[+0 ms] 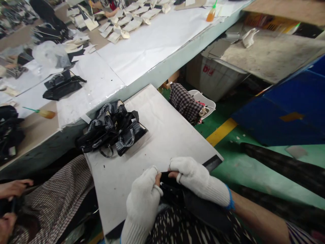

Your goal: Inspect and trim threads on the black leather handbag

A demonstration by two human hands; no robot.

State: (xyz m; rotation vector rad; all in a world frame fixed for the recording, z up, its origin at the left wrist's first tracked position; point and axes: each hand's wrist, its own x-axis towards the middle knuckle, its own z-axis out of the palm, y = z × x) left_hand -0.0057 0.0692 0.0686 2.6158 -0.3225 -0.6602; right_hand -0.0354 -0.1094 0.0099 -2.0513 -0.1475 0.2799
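Both my hands wear white fingerless knit gloves and meet at the near edge of a small white board [162, 135]. My left hand [144, 200] and my right hand [195, 178] each pinch the same black leather piece [170, 188], which hangs over the board's edge toward my lap. A heap of shiny black leather pieces [111, 130] lies on the far left corner of the board, apart from both hands.
A long white-covered workbench [152, 44] runs behind, with cream cut pieces [127, 23], black pieces [62, 86], a plastic bag and two glue bottles [211, 13]. Another person's hand [14, 188] and checked clothing [58, 200] are at the lower left. Green floor at right.
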